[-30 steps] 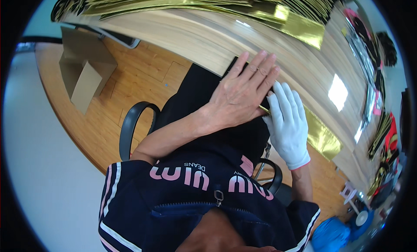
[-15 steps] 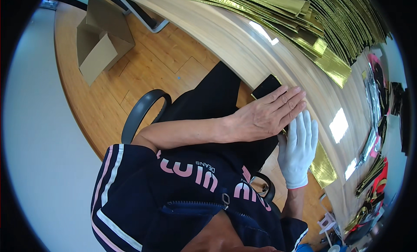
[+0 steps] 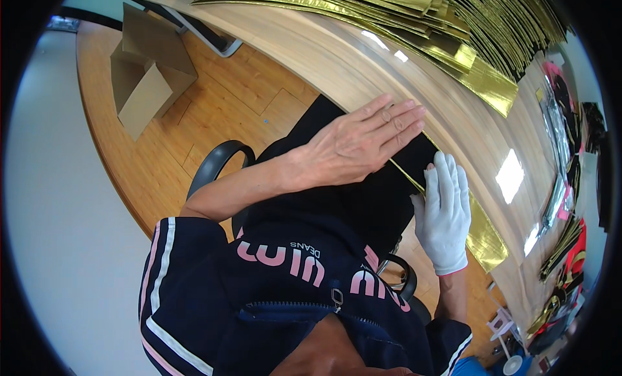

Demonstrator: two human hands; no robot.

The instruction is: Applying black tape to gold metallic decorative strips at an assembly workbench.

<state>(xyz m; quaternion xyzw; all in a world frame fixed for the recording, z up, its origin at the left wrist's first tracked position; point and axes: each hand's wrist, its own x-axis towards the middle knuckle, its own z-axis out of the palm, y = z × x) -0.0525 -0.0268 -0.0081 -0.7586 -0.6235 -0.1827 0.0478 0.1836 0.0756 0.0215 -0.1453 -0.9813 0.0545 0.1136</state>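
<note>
Two hands at work on one folded gold-foil sheet (image 3: 483, 230), which lies at the near edge of the wooden table (image 3: 337, 58) and partly over the person's lap.

Left hand (image 3: 359, 142): bare, fingers straight and together, palm pressed flat on the sheet's black face (image 3: 414, 159); nothing is clasped. Right hand (image 3: 446, 212): in a white glove, fingers extended and close together, laid flat just beside and below the left hand, its fingertips at the gold crease; pressing, not clasping.

Beyond the left hand's fingertips, across bare table top: a large fanned stack of gold sheets (image 3: 414, 19). Past the right hand, along the table: clear and coloured packaging (image 3: 567, 181), too blurred to identify. Behind the left forearm: black chair armrest (image 3: 217, 162), wooden floor, open cardboard box (image 3: 146, 78).
</note>
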